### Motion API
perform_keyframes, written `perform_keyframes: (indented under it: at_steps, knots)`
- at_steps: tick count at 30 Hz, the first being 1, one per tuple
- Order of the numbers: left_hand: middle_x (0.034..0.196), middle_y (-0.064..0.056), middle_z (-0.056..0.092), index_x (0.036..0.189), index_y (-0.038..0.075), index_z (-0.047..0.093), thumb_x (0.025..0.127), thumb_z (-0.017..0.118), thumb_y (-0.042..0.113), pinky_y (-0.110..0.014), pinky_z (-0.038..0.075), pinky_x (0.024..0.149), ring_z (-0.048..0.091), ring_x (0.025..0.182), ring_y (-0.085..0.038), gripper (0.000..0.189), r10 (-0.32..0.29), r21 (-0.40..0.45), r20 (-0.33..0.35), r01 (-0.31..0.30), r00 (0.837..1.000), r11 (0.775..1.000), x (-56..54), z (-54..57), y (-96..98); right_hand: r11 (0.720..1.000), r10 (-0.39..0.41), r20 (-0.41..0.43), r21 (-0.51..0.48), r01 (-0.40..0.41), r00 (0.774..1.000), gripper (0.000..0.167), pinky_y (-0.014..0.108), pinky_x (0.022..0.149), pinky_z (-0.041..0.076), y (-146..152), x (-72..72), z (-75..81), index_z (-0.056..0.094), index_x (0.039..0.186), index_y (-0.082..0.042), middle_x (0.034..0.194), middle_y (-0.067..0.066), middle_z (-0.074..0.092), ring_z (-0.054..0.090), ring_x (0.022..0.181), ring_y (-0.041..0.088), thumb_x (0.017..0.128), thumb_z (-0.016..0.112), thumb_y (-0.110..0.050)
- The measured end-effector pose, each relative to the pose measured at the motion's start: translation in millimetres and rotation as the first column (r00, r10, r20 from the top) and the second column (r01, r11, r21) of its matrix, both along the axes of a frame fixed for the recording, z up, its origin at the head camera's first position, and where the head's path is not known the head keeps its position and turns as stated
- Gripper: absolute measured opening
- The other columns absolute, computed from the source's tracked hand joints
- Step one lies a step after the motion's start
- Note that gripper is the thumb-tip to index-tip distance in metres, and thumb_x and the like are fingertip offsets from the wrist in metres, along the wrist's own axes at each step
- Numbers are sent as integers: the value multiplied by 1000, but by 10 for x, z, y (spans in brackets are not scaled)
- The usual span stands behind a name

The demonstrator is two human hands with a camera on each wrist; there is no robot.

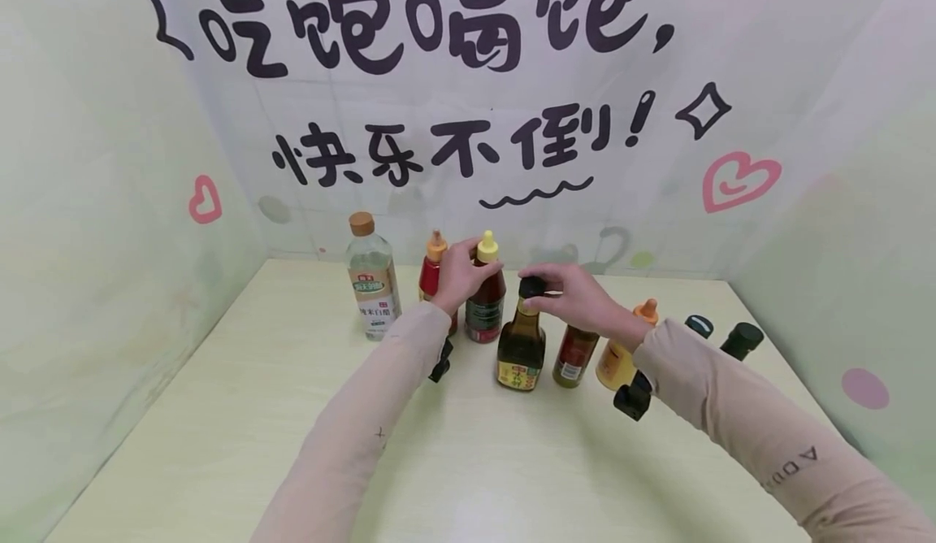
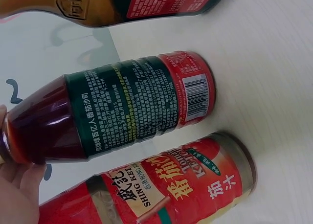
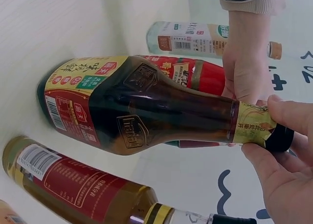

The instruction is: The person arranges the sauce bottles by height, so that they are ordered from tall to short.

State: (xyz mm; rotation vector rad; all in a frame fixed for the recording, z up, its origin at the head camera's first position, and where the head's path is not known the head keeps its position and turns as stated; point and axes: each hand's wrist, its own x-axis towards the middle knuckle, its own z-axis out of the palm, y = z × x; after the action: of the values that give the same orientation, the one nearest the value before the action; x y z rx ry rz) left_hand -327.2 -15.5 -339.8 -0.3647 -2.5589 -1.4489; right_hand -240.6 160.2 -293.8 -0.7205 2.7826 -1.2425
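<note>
My left hand (image 1: 461,273) grips the neck of a dark red ketchup bottle (image 1: 486,309) with a yellow nozzle cap and a green label. In the left wrist view that ketchup bottle (image 2: 122,104) shows its printed back label. My right hand (image 1: 578,295) pinches the neck of a soy sauce bottle (image 1: 521,346), just below its black cap, between thumb and fingers. The right wrist view shows the soy sauce bottle's (image 3: 137,101) yellow and red label. A red squeeze bottle of tomato ketchup (image 2: 166,185) stands close beside the left-hand bottle, partly hidden by the left hand in the head view.
A clear vinegar bottle (image 1: 374,283) stands at the left end of the row. Right of the soy sauce are a red-labelled bottle (image 1: 574,358), a yellow bottle with an orange nozzle (image 1: 613,364) and two dark-capped bottles (image 1: 742,340), partly behind my right arm. A printed backdrop (image 1: 468,104) closes the table's back.
</note>
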Motion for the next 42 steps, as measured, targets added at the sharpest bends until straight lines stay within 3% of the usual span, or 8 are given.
perform_keyframes:
  at_steps: [8,23,42]
  knots:
    - [104,-7,62,110,7,59,77,70,22,-29,47,80,57,90,-16,38,1,-1,3,-1,1000,1000,12,10,1,999,-36,16,-1,36,999,40,39,80,47,-7,-63,100,55,117,-1,113,18,55,54,103,32,79,66,-10]
    - [104,-7,63,112,6,58,77,69,21,-29,47,79,57,90,-14,39,-17,4,-13,17,1000,1000,15,4,10,993,-118,34,2,118,992,41,39,81,46,40,-336,169,53,118,2,112,21,56,56,100,30,79,65,-6]
    - [106,-7,61,115,7,56,79,68,21,-29,47,79,57,92,-15,41,-17,-11,-5,17,1000,1000,16,-6,-6,993,-116,46,2,116,992,43,38,83,46,131,-625,90,51,119,5,115,23,54,54,104,31,80,64,-4]
